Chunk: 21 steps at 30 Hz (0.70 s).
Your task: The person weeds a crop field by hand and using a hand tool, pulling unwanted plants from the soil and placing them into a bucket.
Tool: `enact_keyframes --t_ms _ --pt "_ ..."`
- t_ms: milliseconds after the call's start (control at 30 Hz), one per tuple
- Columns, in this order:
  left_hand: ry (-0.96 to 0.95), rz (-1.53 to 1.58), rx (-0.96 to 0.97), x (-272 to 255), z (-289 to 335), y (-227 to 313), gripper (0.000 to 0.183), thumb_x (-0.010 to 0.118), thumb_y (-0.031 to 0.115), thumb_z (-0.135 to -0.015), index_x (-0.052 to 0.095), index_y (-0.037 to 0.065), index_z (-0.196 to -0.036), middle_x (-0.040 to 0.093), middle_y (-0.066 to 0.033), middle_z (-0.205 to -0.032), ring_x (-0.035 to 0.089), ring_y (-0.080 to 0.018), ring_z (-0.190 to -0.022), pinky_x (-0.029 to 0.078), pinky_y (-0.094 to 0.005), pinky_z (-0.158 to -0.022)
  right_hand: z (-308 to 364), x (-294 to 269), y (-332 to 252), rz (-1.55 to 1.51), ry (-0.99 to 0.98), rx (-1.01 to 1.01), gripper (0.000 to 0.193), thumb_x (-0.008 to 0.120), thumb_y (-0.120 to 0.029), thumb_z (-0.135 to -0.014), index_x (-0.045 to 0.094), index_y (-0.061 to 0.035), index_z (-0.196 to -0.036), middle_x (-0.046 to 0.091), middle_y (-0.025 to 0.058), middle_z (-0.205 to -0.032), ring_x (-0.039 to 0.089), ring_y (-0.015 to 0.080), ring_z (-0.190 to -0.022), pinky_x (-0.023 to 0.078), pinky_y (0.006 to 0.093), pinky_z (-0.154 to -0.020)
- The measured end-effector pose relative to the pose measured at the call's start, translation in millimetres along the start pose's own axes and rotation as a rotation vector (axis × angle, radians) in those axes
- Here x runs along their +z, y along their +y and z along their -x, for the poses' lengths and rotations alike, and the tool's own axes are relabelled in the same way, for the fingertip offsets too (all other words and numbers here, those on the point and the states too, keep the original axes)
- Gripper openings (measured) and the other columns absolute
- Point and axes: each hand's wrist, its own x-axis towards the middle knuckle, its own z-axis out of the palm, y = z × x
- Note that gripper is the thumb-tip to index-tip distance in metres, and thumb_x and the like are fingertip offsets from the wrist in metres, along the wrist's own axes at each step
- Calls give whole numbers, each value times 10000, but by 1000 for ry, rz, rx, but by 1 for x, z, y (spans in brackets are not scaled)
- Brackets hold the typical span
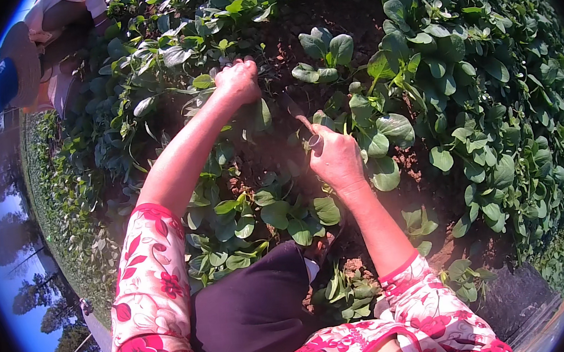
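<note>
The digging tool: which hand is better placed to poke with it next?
Probably the right hand: it grips the tool, whose far end points ahead. The left hand is apart from it, among leaves.

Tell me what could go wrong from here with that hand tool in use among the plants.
The left hand is down among the leaves near the far end of the hand tool, so a slip might hurt it. The broad-leaved plant beside the right hand could get nicked if the tool swings that way. The dark-clothed leg is close to low leafy plants and might crush some if it shifts.
</note>
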Motion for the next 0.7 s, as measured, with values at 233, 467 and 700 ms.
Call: enact_keyframes --t_ms 233,467,700 --pt "89 -12 55 13 -11 -12 327 686 203 -717 630 82 -1016 654 -167 -1036 667 -338 -945 550 -448 -741 8 19 14 -177 81 68 308 617 -52 -739 687 -21 -1038 674 216 -838 672 353 -766 550 394 -711" --pt "110 16 6 19 -19 -20 228 549 180 -834 629 70 -1018 625 -199 -1091 655 -355 -965 541 -458 -764 -1 26 15 -179 186 -87 225 628 -47 -723 657 -63 -946 654 183 -725 653 358 -671 520 437 -610" --pt "37 120 -4 19 -29 -28 248 519 143 -813 662 54 -995 674 -168 -1023 651 -341 -985 534 -462 -800 -38 38 1 -105 82 -23 264 625 -60 -739 688 -48 -995 690 179 -855 679 346 -780 556 408 -737"
